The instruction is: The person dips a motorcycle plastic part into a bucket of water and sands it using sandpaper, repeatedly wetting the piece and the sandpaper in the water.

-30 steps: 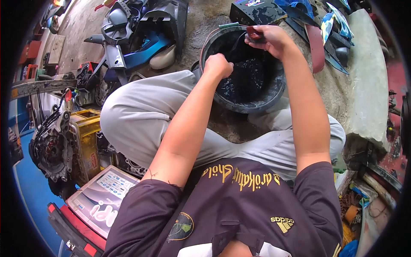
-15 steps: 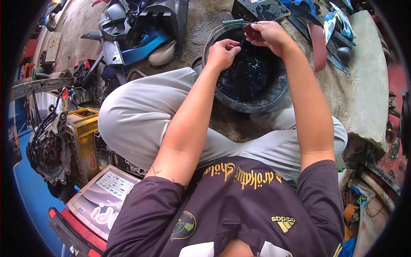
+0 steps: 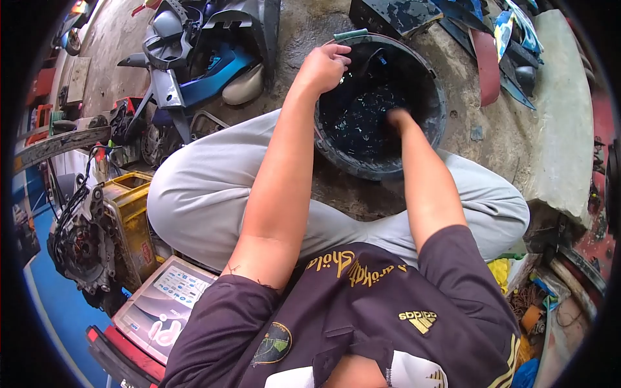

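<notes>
A black bucket [image 3: 380, 173] with dark, glinting water [image 3: 362, 119] stands on the ground between my bent legs. At its upper left rim is my left hand [image 3: 325, 66], fingers curled inward over the inside of the bucket. What they grip is dark against the dark bucket, and I cannot make it out. My right hand [image 3: 396, 119] reaches down into the bucket at the water. Its fingers are hidden and blurred. A dark piece with a small bluish glint [image 3: 381, 61] shows near the bucket's far inner wall. The green handle grip [image 3: 350, 33] rests at the far rim.
Motorcycle body panels [image 3: 213, 71] lie at the upper left. More panels, one dark red [image 3: 485, 68], lie at the upper right beside a concrete block [image 3: 561, 123]. To my left are an engine part [image 3: 81, 249], a yellow crate [image 3: 132, 226] and a printed box [image 3: 162, 304].
My right hand has gone from the far rim, where it held a reddish-brown piece, down into the bucket. My left hand has shifted slightly left and up.
</notes>
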{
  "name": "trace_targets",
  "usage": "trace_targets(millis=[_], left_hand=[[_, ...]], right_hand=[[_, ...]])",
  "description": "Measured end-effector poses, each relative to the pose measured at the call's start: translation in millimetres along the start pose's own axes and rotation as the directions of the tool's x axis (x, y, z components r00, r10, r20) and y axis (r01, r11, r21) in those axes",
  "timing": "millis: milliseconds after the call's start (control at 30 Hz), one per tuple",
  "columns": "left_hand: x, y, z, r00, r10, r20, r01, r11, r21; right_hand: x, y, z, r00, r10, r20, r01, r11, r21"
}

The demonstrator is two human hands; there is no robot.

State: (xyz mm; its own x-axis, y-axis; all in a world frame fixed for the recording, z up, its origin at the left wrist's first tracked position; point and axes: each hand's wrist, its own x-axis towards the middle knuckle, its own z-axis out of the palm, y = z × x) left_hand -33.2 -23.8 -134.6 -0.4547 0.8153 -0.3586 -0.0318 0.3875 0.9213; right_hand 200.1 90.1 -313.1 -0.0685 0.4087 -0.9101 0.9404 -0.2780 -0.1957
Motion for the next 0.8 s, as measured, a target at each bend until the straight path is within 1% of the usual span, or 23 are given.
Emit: trace_targets(millis=[33, 100, 133, 167, 200, 233, 267, 300, 333, 400, 433, 467, 533, 633, 733, 767, 800], left_hand=[[0, -2, 0, 1.0, -0.006, 0.019, 0.006, 1.0, 0.017], [0, -3, 1, 1.0, 0.003, 0.03, -0.004, 0.999, 0.045], [-1, -2, 1, 0.999, 0.008, 0.036, -0.01, 0.998, 0.059], [-1, 1, 1, 0.998, 0.009, 0.068, -0.016, 0.994, 0.111], [-3, 4, -1, 0.995, 0.006, 0.096, -0.021, 0.987, 0.162], [-6, 5, -1, 0.992, -0.002, 0.125, -0.024, 0.977, 0.211], [-7, 5, -1, 0.991, -0.006, 0.13, -0.02, 0.979, 0.205], [-6, 3, 0, 0.991, -0.009, 0.135, -0.018, 0.98, 0.197], [-6, 0, 1, 0.99, -0.013, 0.14, -0.014, 0.982, 0.189], [-4, -2, 4, 0.99, -0.002, 0.142, -0.024, 0.984, 0.177], [-5, -2, 7, 0.99, 0.003, 0.144, -0.028, 0.985, 0.172], [-7, -3, 11, 0.99, -0.005, 0.139, -0.017, 0.987, 0.16], [-11, -4, 16, 0.991, -0.02, 0.13, 0.002, 0.99, 0.138], [-11, -10, 19, 0.997, 0.007, 0.076, -0.012, 0.998, 0.068], [-10, -16, 19, 0.993, 0.017, 0.118, -0.019, 1.0, 0.019], [-11, -17, 19, 0.995, 0.017, 0.099, -0.021, 0.999, 0.031], [-13, -16, 19, 0.994, 0.026, 0.102, -0.029, 0.999, 0.026]], right_hand=[[1, -4, 7, 0.999, 0.023, -0.042, -0.023, 0.999, -0.021], [-7, -7, 13, 0.995, 0.076, -0.064, -0.07, 0.993, 0.099], [-21, -9, 13, 0.995, 0.103, 0.003, -0.099, 0.951, 0.293], [-35, -11, 9, 0.991, 0.097, 0.098, -0.133, 0.854, 0.503], [-51, -14, 4, 0.978, 0.062, 0.199, -0.181, 0.726, 0.663], [-65, -16, -2, 0.957, -0.003, 0.29, -0.225, 0.622, 0.75], [-77, -23, -14, 0.921, -0.126, 0.368, -0.227, 0.594, 0.772], [-88, -29, -26, 0.864, -0.247, 0.438, -0.238, 0.566, 0.789], [-119, -44, -36, 0.88, -0.314, 0.356, -0.128, 0.566, 0.815], [-174, -73, -64, 0.833, -0.466, 0.3, 0.069, 0.624, 0.778], [-210, -88, -72, 0.846, -0.499, 0.191, 0.207, 0.635, 0.744], [-220, -101, -81, 0.861, -0.498, 0.103, 0.281, 0.634, 0.72], [-235, -121, -98, 0.808, -0.583, 0.081, 0.398, 0.643, 0.654], [-255, -141, -89, 0.819, -0.57, -0.073, 0.523, 0.687, 0.504], [-225, -139, -78, 0.821, -0.561, -0.103, 0.547, 0.723, 0.422], [-218, -138, -75, 0.82, -0.553, -0.145, 0.562, 0.733, 0.383], [-221, -136, -72, 0.816, -0.56, -0.146, 0.562, 0.708, 0.427]])
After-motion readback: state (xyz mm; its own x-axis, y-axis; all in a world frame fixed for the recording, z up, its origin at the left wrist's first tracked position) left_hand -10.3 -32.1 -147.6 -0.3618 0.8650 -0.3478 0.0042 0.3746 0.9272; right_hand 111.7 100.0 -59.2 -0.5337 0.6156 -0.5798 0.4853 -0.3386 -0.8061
